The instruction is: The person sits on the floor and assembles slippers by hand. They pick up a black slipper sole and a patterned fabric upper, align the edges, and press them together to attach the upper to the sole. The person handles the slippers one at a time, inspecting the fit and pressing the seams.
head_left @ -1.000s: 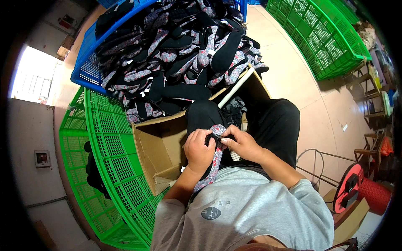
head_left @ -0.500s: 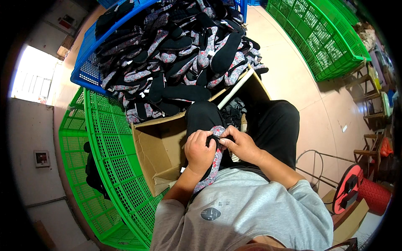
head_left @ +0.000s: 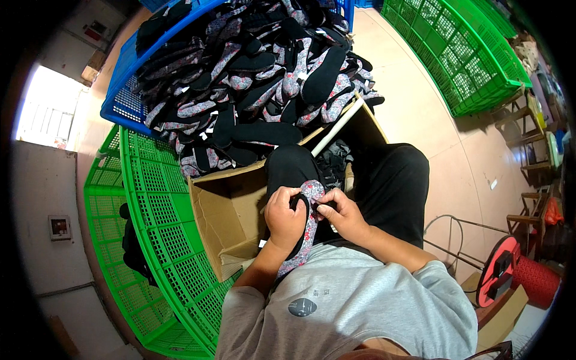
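A floral-patterned cloth slipper (head_left: 309, 231) with black parts lies over my lap, its rounded end toward my knees. My left hand (head_left: 284, 217) is closed round its left side, close to that rounded end. On the other side my right hand (head_left: 344, 215) pinches the slipper's edge between thumb and fingers. Whatever small piece may be between those fingertips is too small to make out. Beyond my knees a large heap of similar slippers (head_left: 270, 60), floral with black soles, fills a blue plastic crate (head_left: 126, 96).
An open cardboard box (head_left: 222, 216) stands between and beside my legs, with a white tube (head_left: 339, 127) across it and dark scraps (head_left: 336, 157) inside. Green crates (head_left: 162, 222) stand at left, another green crate (head_left: 450, 54) at far right. A red spool (head_left: 501, 270) sits at lower right.
My right hand has moved slightly down and right along the slipper's edge. More of the floral rounded end shows between my hands. My left hand has barely moved.
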Available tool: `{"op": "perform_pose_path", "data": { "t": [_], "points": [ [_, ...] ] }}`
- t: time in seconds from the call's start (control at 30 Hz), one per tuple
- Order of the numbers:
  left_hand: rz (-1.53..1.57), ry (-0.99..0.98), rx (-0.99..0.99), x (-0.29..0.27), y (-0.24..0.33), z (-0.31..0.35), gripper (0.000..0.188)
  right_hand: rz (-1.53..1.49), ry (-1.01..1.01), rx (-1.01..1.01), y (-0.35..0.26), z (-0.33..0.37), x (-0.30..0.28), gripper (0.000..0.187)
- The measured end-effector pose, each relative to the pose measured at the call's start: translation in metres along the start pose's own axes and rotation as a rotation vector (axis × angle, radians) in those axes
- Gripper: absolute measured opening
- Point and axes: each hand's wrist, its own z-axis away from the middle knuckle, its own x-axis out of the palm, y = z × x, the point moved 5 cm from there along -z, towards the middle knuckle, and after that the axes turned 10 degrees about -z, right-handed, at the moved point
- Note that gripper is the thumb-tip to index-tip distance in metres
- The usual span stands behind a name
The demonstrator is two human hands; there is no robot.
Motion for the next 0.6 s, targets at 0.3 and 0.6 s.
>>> {"op": "perform_pose_path", "data": {
  "t": [0.3, 0.6],
  "points": [
    [0.013, 0.006, -0.01, 0.0021, -0.0028, 0.0028, 0.019, 0.308, 0.015, -0.025, -0.0043, -0.0008, 0.0008, 0.017],
    [0.015, -0.012, -0.028, 0.0042, -0.0025, 0.004, 0.019, 0.285, 0.087, -0.034, 0.0027, -0.0011, 0.0012, 0.018]
  ]
}}
